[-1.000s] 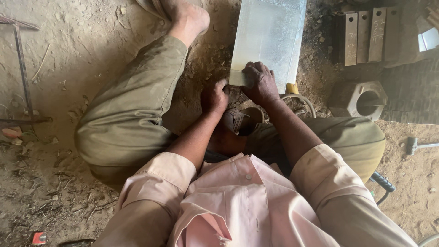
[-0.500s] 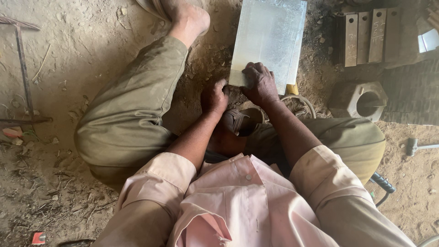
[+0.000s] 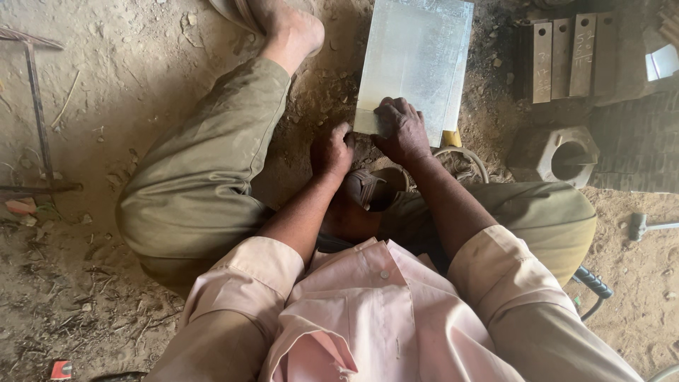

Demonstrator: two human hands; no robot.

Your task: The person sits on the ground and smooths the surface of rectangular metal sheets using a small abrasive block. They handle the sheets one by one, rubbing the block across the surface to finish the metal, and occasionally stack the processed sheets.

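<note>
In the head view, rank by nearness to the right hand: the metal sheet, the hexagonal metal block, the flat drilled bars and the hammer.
1. Metal sheet, under the right hand, touching it.
2. Hexagonal metal block, to its right.
3. Flat drilled bars, upper right.
4. Hammer, far right edge.

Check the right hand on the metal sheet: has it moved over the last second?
No. The right hand rests at the same near corner of the metal sheet, equally far from the hexagonal block.

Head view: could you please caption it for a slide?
Seated on dirt, right hand presses a metal sheet; left hand beside its corner.
</note>
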